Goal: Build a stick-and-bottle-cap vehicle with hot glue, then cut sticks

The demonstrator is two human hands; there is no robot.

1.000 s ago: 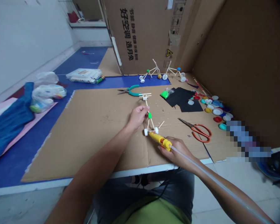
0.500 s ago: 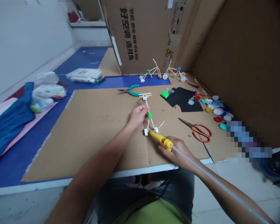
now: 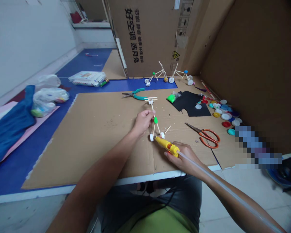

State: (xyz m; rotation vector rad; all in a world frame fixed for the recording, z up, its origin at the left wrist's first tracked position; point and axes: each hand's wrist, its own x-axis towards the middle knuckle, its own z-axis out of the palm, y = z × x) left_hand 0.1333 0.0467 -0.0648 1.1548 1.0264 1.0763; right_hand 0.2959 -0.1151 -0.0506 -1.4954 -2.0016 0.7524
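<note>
While a tall cardboard box [image 3: 155, 38] stands at the back of the desk [image 3: 50, 192], a cardboard sheet [image 3: 92, 139] covers much of the front. Yellow glue gun [image 3: 166, 144], clear rod [image 3: 208, 174] out the rear: right hand [image 3: 184, 157] has its fingers wrapped round it, nozzle between the near white wheels [image 3: 151, 137]; contact unclear. Orange-handled scissors [image 3: 203, 133] lie to the right, apart. Stick model [image 3: 156, 118] is on the sheet ahead of the person; left hand [image 3: 143, 121] pinches its long stick just beyond the green lump [image 3: 156, 121]. Model looks very light, sticks stiff but thin, joints probably fragile. Best hold likely the long stick, light pinch; avoid wheels, may turn or twist loose. Lump maybe soft, would dent if squeezed.
</note>
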